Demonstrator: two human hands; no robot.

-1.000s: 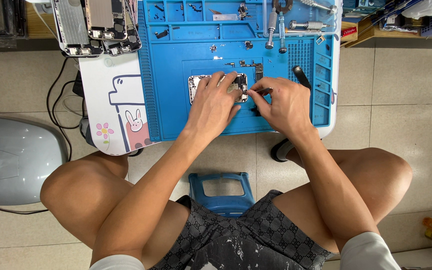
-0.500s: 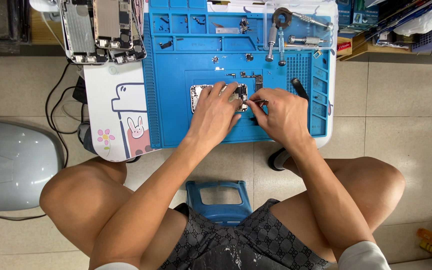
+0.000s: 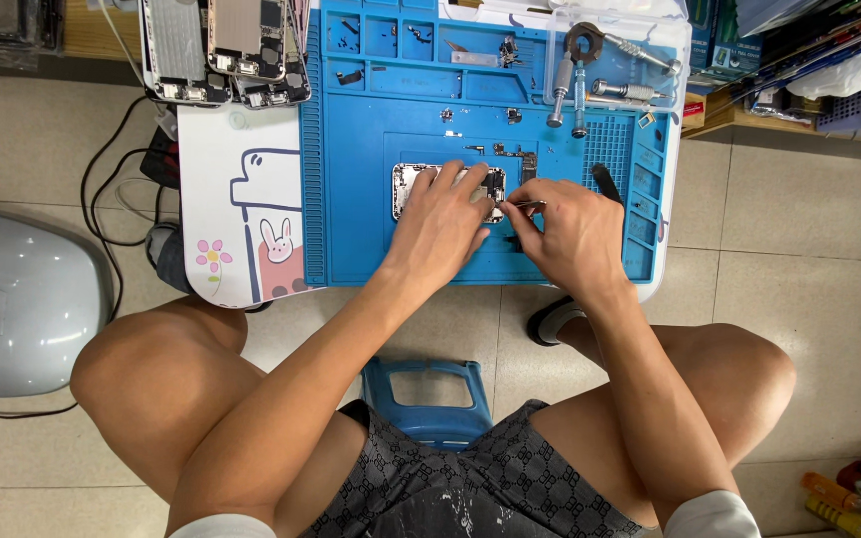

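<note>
Person seen from above, seated. Both forearms bare from the elbow down; short white sleeves show at the bottom edge of the view, one on each upper arm. Left hand (image 3: 437,221) and right hand (image 3: 567,231) bare: no gloves, no rings or watch visible. Shorts (image 3: 470,483) dark grey to black, covered in a small repeating geometric pattern, with paler streaks or scuffs down the middle. Both thighs and knees bare below the shorts. A dark shoe or sandal (image 3: 553,319) with a grey band shows beside the right forearm.
</note>
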